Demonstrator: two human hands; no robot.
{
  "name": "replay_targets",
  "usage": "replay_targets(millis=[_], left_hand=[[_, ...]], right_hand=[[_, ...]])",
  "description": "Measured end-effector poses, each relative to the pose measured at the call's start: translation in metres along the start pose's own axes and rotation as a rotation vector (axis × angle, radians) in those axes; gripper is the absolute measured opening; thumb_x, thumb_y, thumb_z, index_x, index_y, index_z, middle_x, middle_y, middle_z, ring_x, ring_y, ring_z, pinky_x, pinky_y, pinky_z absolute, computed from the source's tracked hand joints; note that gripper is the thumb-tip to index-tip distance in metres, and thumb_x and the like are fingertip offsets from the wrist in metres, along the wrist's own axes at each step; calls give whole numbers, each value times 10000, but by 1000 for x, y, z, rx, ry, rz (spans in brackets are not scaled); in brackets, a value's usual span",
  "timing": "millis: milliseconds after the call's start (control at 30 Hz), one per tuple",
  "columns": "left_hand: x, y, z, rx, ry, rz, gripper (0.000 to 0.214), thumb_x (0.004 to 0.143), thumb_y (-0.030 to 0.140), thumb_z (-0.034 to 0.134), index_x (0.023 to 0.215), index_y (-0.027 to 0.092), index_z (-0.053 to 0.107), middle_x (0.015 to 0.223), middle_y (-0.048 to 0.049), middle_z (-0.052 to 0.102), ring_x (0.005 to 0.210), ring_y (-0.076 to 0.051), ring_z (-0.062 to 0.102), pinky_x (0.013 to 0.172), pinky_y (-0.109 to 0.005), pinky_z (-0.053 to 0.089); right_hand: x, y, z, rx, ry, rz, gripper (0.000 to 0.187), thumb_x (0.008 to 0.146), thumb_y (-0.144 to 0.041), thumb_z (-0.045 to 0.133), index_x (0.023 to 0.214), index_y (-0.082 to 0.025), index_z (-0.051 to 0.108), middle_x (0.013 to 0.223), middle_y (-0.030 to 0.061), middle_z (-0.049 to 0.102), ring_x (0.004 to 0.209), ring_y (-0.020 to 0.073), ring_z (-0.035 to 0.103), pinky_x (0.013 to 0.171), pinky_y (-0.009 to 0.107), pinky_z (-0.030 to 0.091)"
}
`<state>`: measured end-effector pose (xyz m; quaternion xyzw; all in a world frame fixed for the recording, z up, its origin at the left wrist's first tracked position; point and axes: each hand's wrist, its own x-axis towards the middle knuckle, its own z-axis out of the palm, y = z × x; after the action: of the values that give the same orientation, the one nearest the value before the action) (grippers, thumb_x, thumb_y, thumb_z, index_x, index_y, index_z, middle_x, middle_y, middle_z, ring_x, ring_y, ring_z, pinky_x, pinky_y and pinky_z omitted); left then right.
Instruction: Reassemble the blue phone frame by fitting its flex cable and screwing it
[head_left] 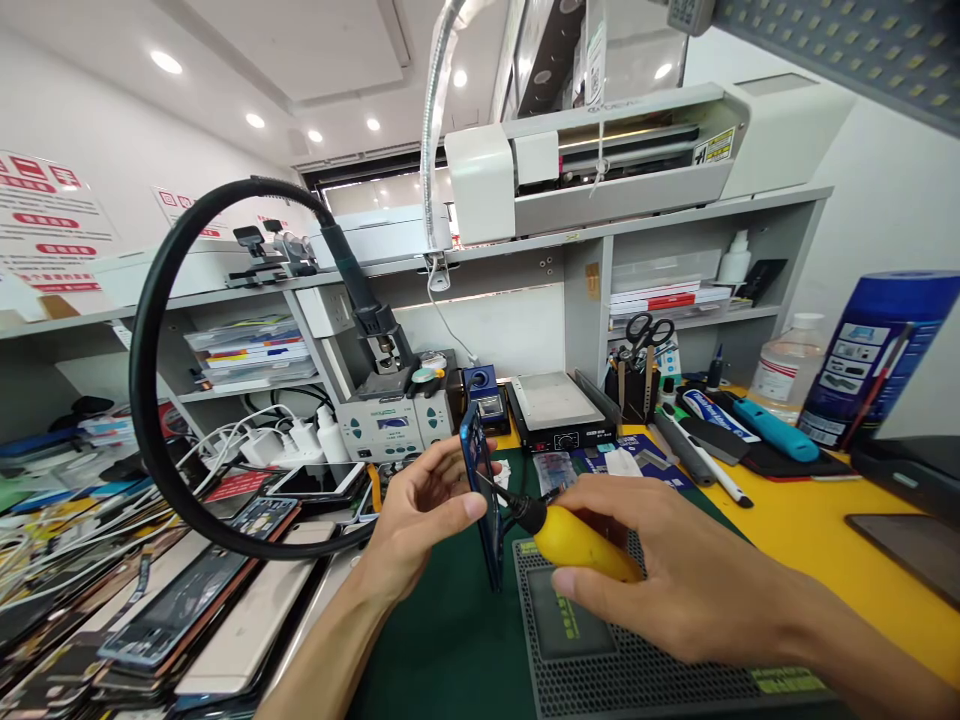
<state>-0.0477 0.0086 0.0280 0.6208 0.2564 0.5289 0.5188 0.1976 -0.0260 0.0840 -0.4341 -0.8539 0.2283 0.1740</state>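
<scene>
My left hand [420,520] is closed on a blue phone [480,480], which it holds upright on its edge above the green mat [450,640]. In my right hand [675,570] is a yellow-handled tool [581,545]. The tool's thin metal tip touches the phone's right face. Below both hands lies a grey perforated work pad [600,660].
A stack of phones and phone parts [187,610] fills the left side. A black hose [150,340] loops up to a soldering station [386,420]. A heating plate [559,410], a scissors holder [637,375], pens, a blue box [877,350] and a bottle [787,370] stand behind.
</scene>
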Motion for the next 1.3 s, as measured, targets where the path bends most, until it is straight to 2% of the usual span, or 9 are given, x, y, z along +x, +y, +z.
replay_targets(millis=[267, 833, 1033, 1300], left_hand=[[1, -2, -2, -11, -6, -20, 492, 828, 287, 780, 1294, 221, 634, 1312, -100, 671, 1279, -326, 565, 1081, -411, 454], [4, -6, -2, -136, 51, -21, 467, 823, 261, 777, 1276, 231, 666, 1420, -114, 601, 1303, -359, 552, 1066, -455, 473], [5, -6, -2, -166, 83, -23, 473, 791, 268, 801, 1248, 221, 688, 1424, -127, 601, 1320, -375, 537, 1068, -471, 470], [5, -2, 3, -178, 117, -19, 532, 772, 275, 810, 1282, 230, 666, 1438, -131, 591, 1293, -369, 567, 1067, -471, 471]], right_hand=[[-1, 3, 1, 0, 34, -27, 255, 893, -387, 639, 1042, -182, 661, 899, 38, 646, 768, 207, 560, 708, 339, 438], [-3, -2, -3, 23, -8, 8, 183, 866, -353, 665, 957, -194, 666, 863, 20, 620, 745, 189, 534, 696, 306, 413], [-3, -1, -3, 41, -34, 22, 231, 874, -395, 656, 989, -196, 678, 882, 27, 631, 777, 202, 546, 734, 328, 426], [-4, 0, -4, 58, -9, -29, 220, 867, -345, 666, 1012, -183, 702, 884, 46, 670, 793, 216, 588, 761, 344, 444]])
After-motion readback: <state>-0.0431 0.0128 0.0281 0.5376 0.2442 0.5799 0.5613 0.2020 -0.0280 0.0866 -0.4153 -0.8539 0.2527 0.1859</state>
